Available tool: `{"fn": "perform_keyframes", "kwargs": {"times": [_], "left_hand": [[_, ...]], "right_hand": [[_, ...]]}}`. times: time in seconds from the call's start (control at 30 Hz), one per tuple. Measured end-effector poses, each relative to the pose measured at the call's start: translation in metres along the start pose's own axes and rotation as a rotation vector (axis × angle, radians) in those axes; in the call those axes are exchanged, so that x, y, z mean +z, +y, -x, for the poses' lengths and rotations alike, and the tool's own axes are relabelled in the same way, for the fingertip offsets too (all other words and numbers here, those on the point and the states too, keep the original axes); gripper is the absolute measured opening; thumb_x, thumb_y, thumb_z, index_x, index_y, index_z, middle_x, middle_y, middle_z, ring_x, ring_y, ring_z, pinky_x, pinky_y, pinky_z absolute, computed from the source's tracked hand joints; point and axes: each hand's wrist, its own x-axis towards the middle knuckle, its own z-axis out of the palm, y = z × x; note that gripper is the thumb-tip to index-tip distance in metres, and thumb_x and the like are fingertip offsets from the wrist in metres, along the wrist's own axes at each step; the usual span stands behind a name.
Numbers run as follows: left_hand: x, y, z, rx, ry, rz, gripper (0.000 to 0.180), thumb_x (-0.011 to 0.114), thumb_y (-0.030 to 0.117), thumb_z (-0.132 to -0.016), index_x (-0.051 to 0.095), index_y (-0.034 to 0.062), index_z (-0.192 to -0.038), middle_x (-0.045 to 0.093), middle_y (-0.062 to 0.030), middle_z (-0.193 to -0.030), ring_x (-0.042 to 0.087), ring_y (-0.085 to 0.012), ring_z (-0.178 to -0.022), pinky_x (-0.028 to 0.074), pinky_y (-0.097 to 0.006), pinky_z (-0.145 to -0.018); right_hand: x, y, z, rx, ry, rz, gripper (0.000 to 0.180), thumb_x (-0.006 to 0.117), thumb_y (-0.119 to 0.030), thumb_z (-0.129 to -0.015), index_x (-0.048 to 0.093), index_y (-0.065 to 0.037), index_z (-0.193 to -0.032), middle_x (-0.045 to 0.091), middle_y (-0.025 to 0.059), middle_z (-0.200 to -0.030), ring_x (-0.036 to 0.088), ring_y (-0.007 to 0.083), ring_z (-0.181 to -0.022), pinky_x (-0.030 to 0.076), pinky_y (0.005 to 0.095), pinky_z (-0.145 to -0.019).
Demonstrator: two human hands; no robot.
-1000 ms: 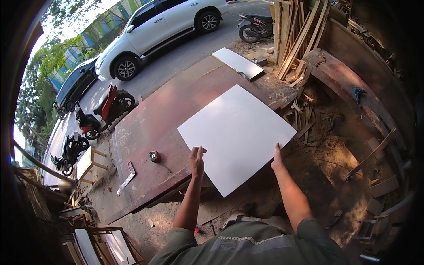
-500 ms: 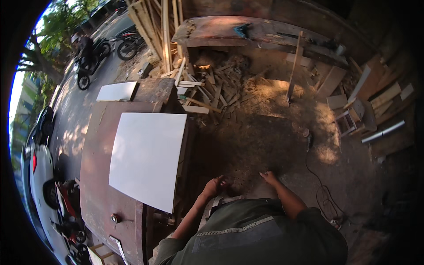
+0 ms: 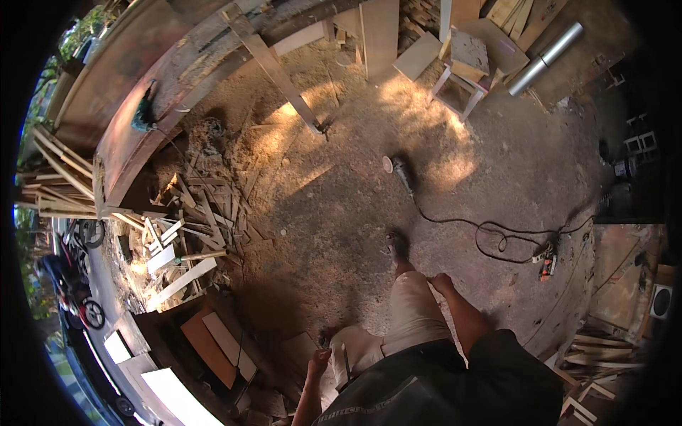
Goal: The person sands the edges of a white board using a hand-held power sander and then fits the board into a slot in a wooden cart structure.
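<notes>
My left hand [image 3: 319, 361] hangs low beside my left thigh; its fingers are too dark and small to make out. My right hand [image 3: 442, 284] is at the outer side of my right thigh, fingers curled in, with nothing visible in them. Both hands are apart from any tool or board. On the floor ahead lies a corded power tool [image 3: 402, 175] with a round pale disc at its end. Its dark cord [image 3: 455, 221] runs right in loops to an orange and black plug or socket [image 3: 546, 261].
A scrap wood heap [image 3: 206, 220] lies left, near a long bench [image 3: 128, 153] with a teal tool [image 3: 144, 116]. A plank [image 3: 277, 71] leans from it. White panels [image 3: 181, 397] are at lower left. A small wooden stool [image 3: 465, 71] and silver tube [image 3: 547, 60] stand at far right.
My view has turned right, away from the table with the white board, which now shows only at lower left. My right foot is now forward. Both hands have dropped beside my thighs.
</notes>
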Motion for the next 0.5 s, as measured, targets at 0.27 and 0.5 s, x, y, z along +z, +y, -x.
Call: {"fn": "perform_keyframes", "kwargs": {"times": [0.27,0.5], "left_hand": [[0.069,0.204,-0.036,-0.152,-0.138,-0.18,0.127,0.086,0.054,-0.07,0.011,0.0044,-0.16,0.027,-0.0396,-0.154,0.036,-0.0546,-0.139,0.04,-0.052,-0.112],[0.111,0.272,-0.108,-0.258,-0.223,-0.37,0.136,0.088,0.057,-0.065,0.007,0.0029,-0.161,0.022,-0.0359,-0.156,0.032,-0.0522,-0.142,0.038,-0.055,-0.112]], "right_hand": [[-0.085,-0.004,-0.285,0.015,0.049,0.145,0.102,0.064,-0.073,-0.082,0.052,0.012,-0.137,0.053,0.0362,-0.138,0.052,0.0455,-0.131,0.043,0.0486,-0.11],[-0.067,-0.044,-0.554,-0.071,0.2,0.105,0.118,0.072,-0.07,-0.079,0.032,0.018,-0.147,0.036,0.0379,-0.152,0.036,0.0447,-0.144,0.032,0.0447,-0.12]]}}
